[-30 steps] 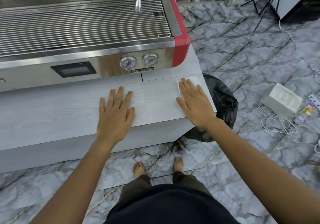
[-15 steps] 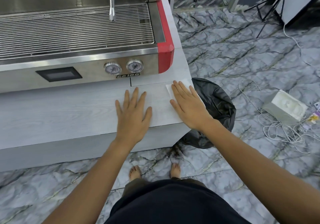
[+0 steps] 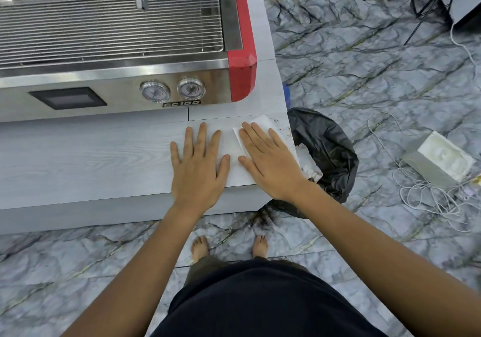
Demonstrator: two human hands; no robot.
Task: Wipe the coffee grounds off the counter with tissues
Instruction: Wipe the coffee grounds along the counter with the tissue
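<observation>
At the surface corner: right hand (image 3: 270,162) fingers (image 3: 256,138) flat and straight, pressing white folded tissue (image 3: 261,123); left hand (image 3: 199,164) spread flat beside it, holding nothing.
Grounds: brown coffee specks (image 3: 283,130) on pale wood-grain surface (image 3: 91,154), just beyond the tissue.
Risk: a fast sweep may scatter grounds past the black-lined bin (image 3: 328,149).
Nearby: steel espresso machine (image 3: 117,81) behind the tissue.

floor (image 3: 364,71): grey marble tile | black bin bag (image 3: 328,154) | white cables (image 3: 429,196)
</observation>
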